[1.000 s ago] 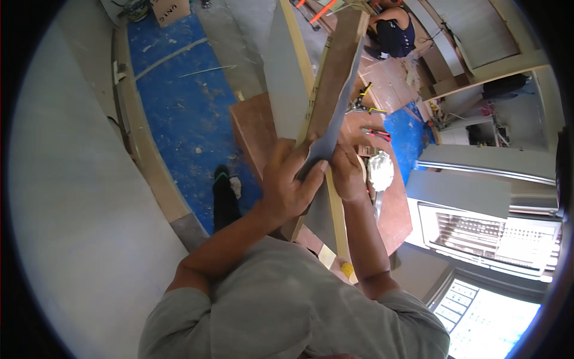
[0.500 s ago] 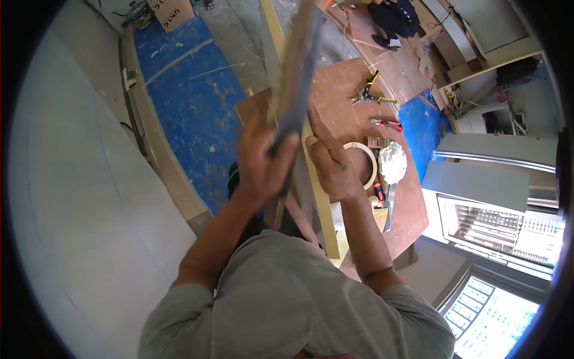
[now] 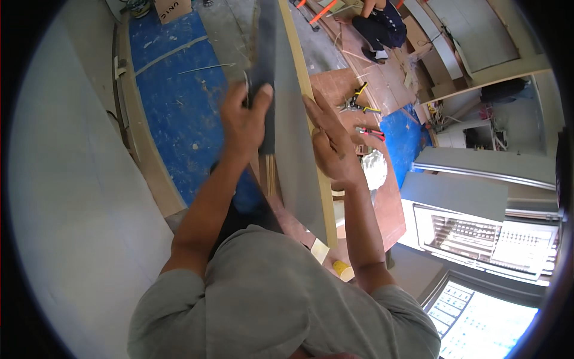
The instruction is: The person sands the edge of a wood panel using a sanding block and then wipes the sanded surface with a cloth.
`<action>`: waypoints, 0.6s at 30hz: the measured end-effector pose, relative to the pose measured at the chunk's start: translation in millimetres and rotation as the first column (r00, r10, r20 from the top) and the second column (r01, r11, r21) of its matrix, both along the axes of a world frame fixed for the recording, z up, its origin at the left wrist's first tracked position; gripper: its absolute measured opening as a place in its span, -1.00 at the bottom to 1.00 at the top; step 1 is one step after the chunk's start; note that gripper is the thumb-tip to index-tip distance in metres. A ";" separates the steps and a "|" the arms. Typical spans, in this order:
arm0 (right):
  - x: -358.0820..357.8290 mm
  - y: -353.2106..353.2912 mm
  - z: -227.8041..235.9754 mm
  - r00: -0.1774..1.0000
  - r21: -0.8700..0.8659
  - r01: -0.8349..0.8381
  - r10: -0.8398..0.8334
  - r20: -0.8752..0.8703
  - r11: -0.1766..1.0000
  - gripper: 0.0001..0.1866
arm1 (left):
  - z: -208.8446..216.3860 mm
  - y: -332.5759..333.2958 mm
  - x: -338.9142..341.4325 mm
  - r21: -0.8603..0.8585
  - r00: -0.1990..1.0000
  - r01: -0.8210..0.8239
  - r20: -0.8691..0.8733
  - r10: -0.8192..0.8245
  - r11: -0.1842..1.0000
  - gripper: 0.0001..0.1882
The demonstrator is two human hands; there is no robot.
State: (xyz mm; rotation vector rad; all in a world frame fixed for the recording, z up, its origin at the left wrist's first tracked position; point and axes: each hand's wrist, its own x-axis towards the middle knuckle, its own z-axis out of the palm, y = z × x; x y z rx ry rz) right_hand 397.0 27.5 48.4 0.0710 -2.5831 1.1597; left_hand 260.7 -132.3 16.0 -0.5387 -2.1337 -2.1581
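My left hand is closed round a long dark strip, thumb on its near face; motion smears the fingers and the strip. Beside it, a long grey panel with a pale yellow edge runs from the top of the view towards my waist. My right hand grips the panel's right edge, its index finger stretched along it and its thumb bent. The panel hides part of the brown worktable. To the right of that hand lie yellow-handled snips and a red utility knife.
A crumpled whitish bundle and a yellow cylinder are right of the panel. Blue floor sheeting spreads at the left, beside a pale wall. Another person crouches at the far right, near boards and cabinets.
My left hand has moved left and away from me with the dark strip, which has turned and swung left. The panel now shows its grey face. My right hand has moved slightly away from me.
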 end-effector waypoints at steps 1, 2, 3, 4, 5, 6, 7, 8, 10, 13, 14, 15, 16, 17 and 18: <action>-0.9 -2.0 0.8 0.999 -0.027 0.028 -0.027 0.033 0.999 -0.22 | 0.3 -5.4 10.2 -0.054 0.992 0.004 -0.126 -0.011 0.999 -0.76; 1.1 -5.9 2.0 0.996 -0.053 0.056 -0.052 0.067 0.997 -0.21 | 0.1 -8.1 20.1 -0.050 0.981 0.026 -0.193 -0.035 0.998 -0.74; 4.6 -10.6 1.5 0.992 -0.079 0.083 -0.074 0.106 0.993 -0.20 | -2.9 -10.4 31.2 -0.049 0.966 0.045 -0.254 -0.057 0.998 -0.72; 9.0 -15.9 4.5 0.987 -0.139 0.062 -0.041 0.153 0.988 -0.20 | -4.7 -14.2 40.4 -0.058 0.946 0.062 -0.313 -0.077 0.996 -0.69; 14.6 -21.1 12.1 0.980 -0.199 0.046 -0.005 0.198 0.979 -0.19 | -3.7 -17.5 47.3 -0.096 0.947 0.059 -0.310 -0.086 0.994 -0.66; 19.1 -26.9 18.4 0.971 -0.260 0.036 0.027 0.236 0.965 -0.18 | -0.3 -20.6 51.7 -0.136 0.945 0.061 -0.312 -0.101 0.989 -0.64; 22.6 -31.7 24.1 0.963 -0.332 0.012 0.078 0.257 0.943 -0.09 | 4.3 -23.0 55.1 -0.174 0.942 0.068 -0.314 -0.120 0.982 -0.61; 26.5 -36.7 25.9 0.962 -0.327 0.017 0.073 0.262 0.945 -0.05 | 9.7 -27.1 59.0 -0.199 0.933 0.112 -0.317 -0.172 0.974 -0.61; 31.1 -48.1 24.2 0.960 -0.322 0.029 0.063 0.273 0.946 0.01 | 20.7 -34.5 63.3 -0.254 0.907 0.200 -0.318 -0.277 0.946 -0.59; 29.6 -49.1 22.3 0.965 -0.253 0.064 0.005 0.264 0.965 0.11 | 25.5 -29.5 57.3 -0.269 0.902 0.179 -0.339 -0.267 0.946 -0.61; 29.1 -48.4 23.3 0.965 -0.204 0.060 -0.005 0.260 0.977 0.12 | 18.3 -24.2 44.8 -0.250 0.915 0.158 -0.326 -0.237 0.955 -0.64; 29.9 -47.5 18.9 0.969 -0.176 0.056 -0.011 0.247 0.983 0.13 | 7.3 -11.9 21.4 -0.228 0.924 0.146 -0.316 -0.215 0.963 -0.67; 31.2 -47.6 12.3 0.972 -0.147 0.051 -0.016 0.233 0.988 0.14 | -0.7 1.8 -1.0 -0.205 0.932 0.133 -0.307 -0.192 0.970 -0.70; 32.5 -48.9 8.7 0.977 -0.123 0.035 -0.008 0.215 0.992 0.15 | -3.4 14.1 -24.3 -0.181 0.928 0.062 -0.350 -0.124 0.981 -0.73; 29.9 -45.0 12.5 0.970 -0.129 0.038 -0.006 0.242 0.991 0.14 | -1.6 24.1 -46.5 -0.146 0.914 -0.009 -0.402 -0.051 0.989 -0.75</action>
